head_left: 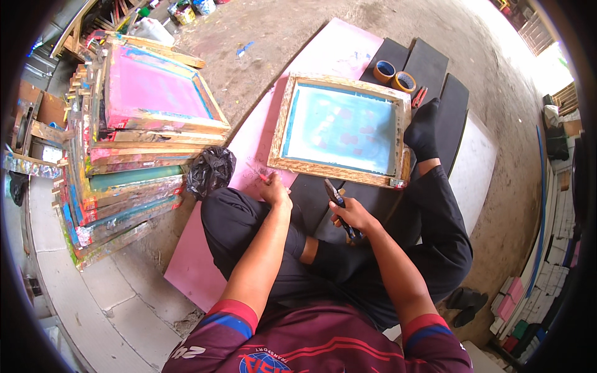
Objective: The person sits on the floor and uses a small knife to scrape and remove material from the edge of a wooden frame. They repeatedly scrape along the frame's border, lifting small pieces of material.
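Seated, the right hand (349, 214) grips pliers (339, 205); the left hand (275, 189) pinches something small and red. At twelve o'clock the wooden frame (340, 129) lies flat, apparently mid-job.

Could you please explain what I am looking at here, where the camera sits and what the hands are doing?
There is no machine: this is one picture from a wide fisheye camera worn on a person's head, looking down, so straight edges bend near the rim. The person sits on the floor with bare forearms coming in from below. The left hand rests on a large pink sheet and seems to pinch something small and red. The right hand grips dark-handled pliers. Before them lies a wooden frame with a pale blue mesh screen. Beyond it sit two rolls of tape. To the left stands a stack of paint-stained wooden frames beside a crumpled black plastic bag.
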